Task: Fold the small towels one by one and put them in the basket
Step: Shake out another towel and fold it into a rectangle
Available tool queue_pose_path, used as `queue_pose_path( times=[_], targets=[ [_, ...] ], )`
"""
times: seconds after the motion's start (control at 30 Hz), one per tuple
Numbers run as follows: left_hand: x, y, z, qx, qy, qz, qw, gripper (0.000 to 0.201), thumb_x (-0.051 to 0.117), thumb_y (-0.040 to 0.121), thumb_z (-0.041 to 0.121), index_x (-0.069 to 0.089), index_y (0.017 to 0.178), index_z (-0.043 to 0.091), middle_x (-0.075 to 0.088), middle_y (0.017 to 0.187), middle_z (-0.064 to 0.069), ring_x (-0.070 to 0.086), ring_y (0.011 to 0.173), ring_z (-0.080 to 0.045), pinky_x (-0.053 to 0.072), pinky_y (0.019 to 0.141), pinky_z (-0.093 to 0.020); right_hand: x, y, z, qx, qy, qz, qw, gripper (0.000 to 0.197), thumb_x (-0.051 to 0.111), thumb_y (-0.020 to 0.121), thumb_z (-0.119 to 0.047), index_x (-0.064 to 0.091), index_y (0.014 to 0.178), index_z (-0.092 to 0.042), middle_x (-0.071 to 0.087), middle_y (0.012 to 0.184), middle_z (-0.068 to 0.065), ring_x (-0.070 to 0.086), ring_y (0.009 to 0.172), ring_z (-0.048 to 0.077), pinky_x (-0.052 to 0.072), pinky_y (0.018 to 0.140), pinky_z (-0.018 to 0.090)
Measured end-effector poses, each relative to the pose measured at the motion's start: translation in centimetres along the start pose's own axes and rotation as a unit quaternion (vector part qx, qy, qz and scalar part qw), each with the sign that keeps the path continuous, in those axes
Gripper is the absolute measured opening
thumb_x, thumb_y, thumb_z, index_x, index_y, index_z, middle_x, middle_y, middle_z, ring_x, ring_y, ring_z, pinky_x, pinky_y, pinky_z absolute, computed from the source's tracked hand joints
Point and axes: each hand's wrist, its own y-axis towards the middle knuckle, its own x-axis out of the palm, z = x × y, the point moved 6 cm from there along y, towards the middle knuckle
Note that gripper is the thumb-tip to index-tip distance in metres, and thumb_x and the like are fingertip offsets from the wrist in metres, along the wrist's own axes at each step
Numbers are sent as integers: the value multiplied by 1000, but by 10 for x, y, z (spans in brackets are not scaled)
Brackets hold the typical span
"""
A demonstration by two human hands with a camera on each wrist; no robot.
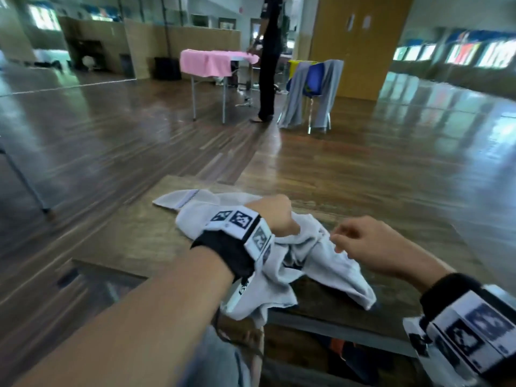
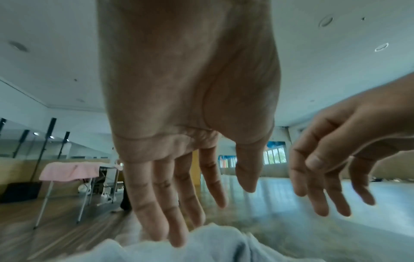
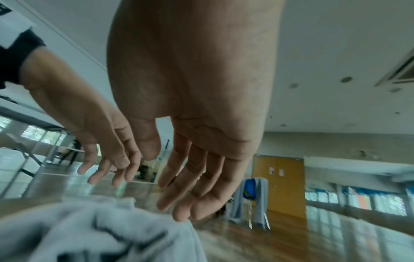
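A crumpled light grey towel (image 1: 315, 263) lies on the wooden table (image 1: 156, 241), one flap hanging over the near edge. My left hand (image 1: 275, 216) hovers over its far part, fingers straight and pointing down, the tips at the cloth (image 2: 212, 246). My right hand (image 1: 360, 241) is just to the right, fingers relaxed above the towel's right fold (image 3: 89, 230). Neither hand (image 2: 210, 191) (image 3: 170, 186) holds cloth. A paler piece with a striped hem (image 1: 184, 199) sticks out at the far left; whether it is a separate towel is unclear. No basket is in view.
The table's near edge (image 1: 321, 322) runs under the hanging flap. Far across the wooden floor a person in black stands by a pink-covered table (image 1: 209, 62), beside a blue chair draped with grey clothes (image 1: 310, 88). A metal leg (image 1: 25, 177) slants at the left.
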Motion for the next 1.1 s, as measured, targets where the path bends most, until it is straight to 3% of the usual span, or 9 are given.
queue_pose_path(
  times=[0.1,0.17,0.27,0.43,0.53,0.73,0.8,0.97,1.1],
  targets=[
    [45,31,27,13,47,-20,999,33,58,90,16,45,61,8,43,60,-8,42,58,-25,36,57,-31,22,-9,59,69,19,9,997,18,56,92,-32,70,86,-21,73,89,2,67,86,25,56,81,42],
    [73,45,36,17,76,0,997,11,62,88,19,65,87,8,63,87,-9,61,83,-30,53,74,-35,37,-10,88,97,45,19,994,12,59,88,-34,69,88,-27,72,90,-4,67,90,21,56,82,39],
    [108,58,39,16,92,43,995,28,64,87,27,63,114,19,62,116,-7,61,108,-29,53,88,-41,58,-3,115,106,80,27,991,20,60,85,-38,64,103,-32,67,92,-13,65,95,18,54,87,39],
    [119,75,44,25,80,94,992,17,56,90,22,71,98,18,69,101,-8,66,94,-30,55,81,-41,79,18,128,77,57,29,995,52,65,82,-42,48,129,-29,55,123,-4,52,118,24,49,93,42],
    [108,75,70,123,-58,102,985,11,62,89,21,67,84,12,67,86,-6,64,81,-23,53,76,-39,84,26,123,65,59,33,996,70,73,76,-50,37,134,-36,44,122,-4,42,121,25,47,96,46],
    [87,76,67,195,-198,109,954,15,66,91,33,69,103,24,67,106,6,60,97,-5,45,85,-16,46,36,152,124,180,193,956,17,55,82,-10,57,92,-24,68,93,1,62,89,28,46,68,33],
    [88,84,42,145,-136,88,976,36,69,87,40,62,120,26,62,118,2,58,106,-13,48,93,-29,32,34,176,174,312,268,895,21,53,88,-6,67,96,-19,74,89,-1,70,85,20,48,60,22],
    [101,87,4,54,79,104,990,62,66,78,48,46,132,26,50,129,-1,49,121,-26,39,105,-46,-1,15,208,131,656,429,607,11,60,91,-4,70,96,-7,78,79,3,77,80,22,60,63,31],
    [97,89,-9,-32,112,139,983,41,59,87,49,58,118,23,49,124,-11,45,122,-33,37,105,-48,-32,-6,224,18,683,492,539,9,63,96,-19,69,102,-16,78,98,5,76,93,25,62,72,39]
  ],
)
